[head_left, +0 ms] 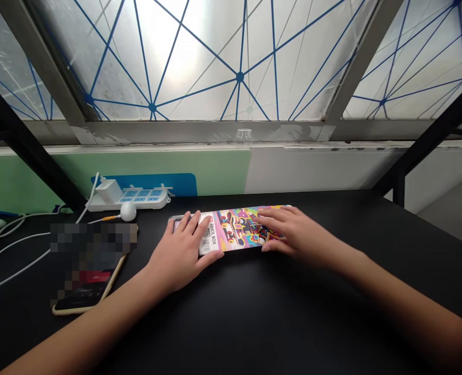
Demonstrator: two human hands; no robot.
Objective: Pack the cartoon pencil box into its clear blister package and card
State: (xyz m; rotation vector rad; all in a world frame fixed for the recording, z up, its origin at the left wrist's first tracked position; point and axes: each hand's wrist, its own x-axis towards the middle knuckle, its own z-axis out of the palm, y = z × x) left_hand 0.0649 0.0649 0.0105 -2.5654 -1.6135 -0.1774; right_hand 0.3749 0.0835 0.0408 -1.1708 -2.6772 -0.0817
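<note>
A flat pencil box (234, 229) with a bright cartoon print and a white "PENCIL BOX" label lies on the black table (254, 323), a little beyond its middle. My left hand (182, 250) rests on the box's left end, fingers over the top and thumb along the near edge. My right hand (293, 232) lies on the right end, fingers stretched flat across the lid and thumb at the near edge. Both hands grip the box, which stays flat on the table.
A phone (88, 291) lies at the left, partly blurred out. Behind it sit a white power strip (137, 198) with a charger (109, 190), white cables (15, 250) and a small white ball (128, 210). A green and white wall and a window frame stand behind the table.
</note>
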